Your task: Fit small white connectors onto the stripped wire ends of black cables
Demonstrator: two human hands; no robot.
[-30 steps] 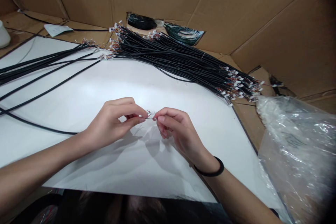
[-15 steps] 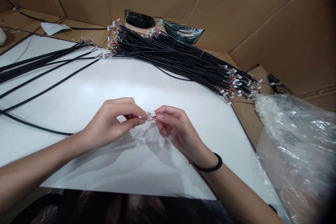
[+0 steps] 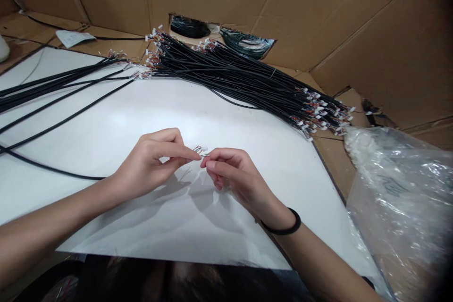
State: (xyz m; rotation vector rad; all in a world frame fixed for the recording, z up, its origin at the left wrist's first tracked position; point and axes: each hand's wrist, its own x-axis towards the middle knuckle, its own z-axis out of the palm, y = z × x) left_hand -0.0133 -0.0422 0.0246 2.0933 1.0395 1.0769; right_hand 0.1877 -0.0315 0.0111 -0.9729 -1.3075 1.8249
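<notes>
My left hand (image 3: 159, 158) pinches thin coloured wires between thumb and forefinger, above the white sheet. A small white connector (image 3: 203, 148) with fine wires running into it stands just beyond the fingertips. One thin wire (image 3: 204, 155) stretches from there across to my right hand (image 3: 230, 165). The right thumb and forefinger are closed on the end of that wire, while its other fingers curl below. A black cable (image 3: 53, 171) runs from the left edge and disappears behind my left forearm; whether it joins these wires is hidden.
Across the back lies a thick bundle of black cables (image 3: 226, 71) with white connectors at both ends. More black cables (image 3: 60, 84) spread on the left of the white sheet (image 3: 148, 108). A clear plastic bag (image 3: 399, 198) stands at right. Cardboard walls (image 3: 336, 14) enclose the back.
My right fingers have moved slightly left and down, off the white connector and onto a single wire. The connector now shows free above the fingertips. My left hand has barely shifted.
</notes>
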